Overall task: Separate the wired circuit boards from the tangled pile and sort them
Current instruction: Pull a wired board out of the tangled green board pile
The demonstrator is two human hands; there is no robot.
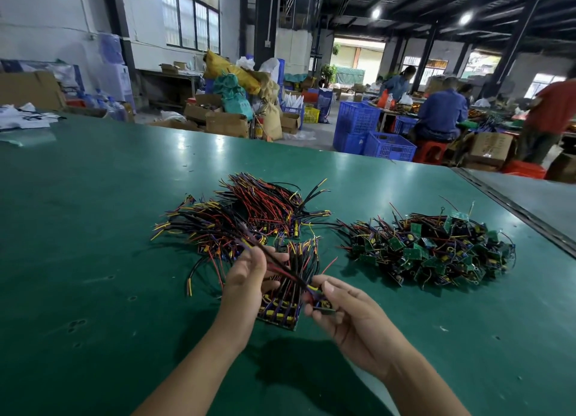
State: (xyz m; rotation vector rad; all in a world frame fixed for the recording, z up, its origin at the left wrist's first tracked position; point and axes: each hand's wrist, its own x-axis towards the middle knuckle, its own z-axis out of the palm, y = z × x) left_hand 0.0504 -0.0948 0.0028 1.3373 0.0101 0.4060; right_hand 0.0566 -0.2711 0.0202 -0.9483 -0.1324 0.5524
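Observation:
A tangled pile of small green circuit boards (436, 250) with wires lies on the right of the green table (93, 213). To its left lie sorted bundles of boards with red, black and yellow wires (265, 210). My right hand (346, 316) pinches one wired board (324, 306) just above the table. Its wires (274, 259) stretch up to the left and pass through the fingers of my left hand (246, 281). Under my hands a neat stack of aligned boards (280, 312) rests on the table.
The table's far edge runs across the middle of the view, and a grey metal rail (514, 203) borders it on the right. Beyond it stand blue crates (374, 135), cardboard boxes and several people at another bench. Papers (21, 119) lie at the far left.

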